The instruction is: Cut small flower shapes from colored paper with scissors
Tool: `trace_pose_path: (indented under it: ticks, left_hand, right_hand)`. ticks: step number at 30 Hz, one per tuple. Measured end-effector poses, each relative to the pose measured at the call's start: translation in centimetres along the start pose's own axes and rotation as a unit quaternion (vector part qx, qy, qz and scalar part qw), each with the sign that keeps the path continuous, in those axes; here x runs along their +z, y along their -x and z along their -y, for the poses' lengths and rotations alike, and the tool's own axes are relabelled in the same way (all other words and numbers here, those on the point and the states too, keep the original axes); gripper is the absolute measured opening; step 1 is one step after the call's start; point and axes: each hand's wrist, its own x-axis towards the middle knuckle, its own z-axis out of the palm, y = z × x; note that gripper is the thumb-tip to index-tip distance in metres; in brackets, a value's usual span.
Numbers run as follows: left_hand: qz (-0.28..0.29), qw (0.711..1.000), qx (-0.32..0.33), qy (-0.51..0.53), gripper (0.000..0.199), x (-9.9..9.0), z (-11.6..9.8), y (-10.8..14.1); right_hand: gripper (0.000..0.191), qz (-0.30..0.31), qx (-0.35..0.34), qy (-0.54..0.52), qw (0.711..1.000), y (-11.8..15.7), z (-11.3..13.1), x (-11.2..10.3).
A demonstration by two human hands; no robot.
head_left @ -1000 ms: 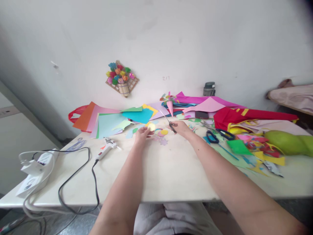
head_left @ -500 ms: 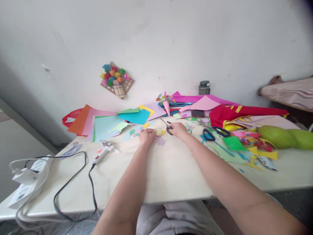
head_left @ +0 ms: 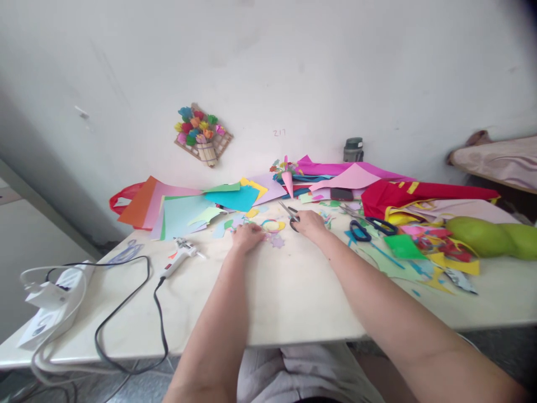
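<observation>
My right hand (head_left: 309, 225) is closed on the handles of a pair of scissors (head_left: 288, 211), whose blades point up and to the left, slightly parted. My left hand (head_left: 248, 236) rests low over the table among small paper cut-outs; its fingertips are too small and blurred to tell what they touch. Just right of it lie a yellow paper piece (head_left: 280, 225) and a lilac flower-shaped cut-out (head_left: 277, 241). A green scrap (head_left: 229, 224) is by its left side.
A glue gun (head_left: 180, 262) with its black cord lies at the left, near a white power strip (head_left: 67, 288). Coloured sheets (head_left: 184, 212) line the back. Dark blue-handled scissors (head_left: 359, 230), paper scraps and a green cushion-like object (head_left: 478, 235) are on the right.
My left hand has shifted slightly left and lies flatter, away from the round pale piece it was beside. The scissors are still in my right hand. The view has moved slightly.
</observation>
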Motion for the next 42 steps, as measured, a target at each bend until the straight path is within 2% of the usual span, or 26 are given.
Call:
trace_pose_path:
  ticks: [6,13,16,20,23,25,30,33,36,38,42]
  left_hand:
    - [0.022,1.000,0.000,-0.011,0.003,-0.6,0.0,0.2]
    - [0.023,1.000,0.008,0.011,0.008,-1.7,-0.2,0.6]
    - [0.058,0.998,0.022,0.025,0.009,-2.1,0.1,0.9]
    - [0.119,0.985,0.066,0.104,0.010,-2.4,0.5,1.0]
    - [0.128,0.984,0.057,0.111,0.009,-2.5,0.7,0.8]
    - [0.101,0.989,0.036,0.101,0.008,-2.4,0.8,0.5]
    - [-0.015,0.996,-0.002,0.088,0.008,-1.8,1.6,-0.3]
    - [-0.107,0.990,-0.078,0.038,0.021,-2.0,2.5,-0.5]
    - [-0.177,0.969,-0.170,0.020,0.025,-2.6,3.2,-0.5]
    - [-0.197,0.959,-0.203,0.031,0.024,-2.9,3.6,-0.3]
    - [-0.207,0.949,-0.225,0.081,0.022,-3.2,4.2,-0.1]
  right_hand:
    - [0.036,0.001,0.028,0.009,1.000,-0.3,-0.4,-0.2]
    - [0.037,-0.016,0.059,0.019,0.998,-0.6,-0.5,-0.6]
    - [0.036,-0.010,0.064,0.014,0.998,-0.7,-0.5,-0.5]
    - [0.035,-0.014,0.057,0.011,0.998,-0.8,-0.5,-0.3]
    - [0.033,-0.010,0.053,0.019,0.998,-0.8,-0.5,-0.1]
    - [0.033,-0.012,0.053,0.024,0.998,-0.8,-0.5,-0.1]
    - [0.033,-0.021,0.040,0.044,0.998,-0.8,-0.5,0.2]
    - [0.034,-0.046,0.017,0.059,0.997,-0.7,-0.5,0.4]
    - [0.033,-0.065,-0.008,0.069,0.995,-0.5,-0.3,0.4]
    - [0.033,-0.068,-0.011,0.069,0.995,-0.4,-0.2,0.4]
    - [0.033,-0.061,-0.002,0.064,0.996,-0.4,-0.2,0.5]
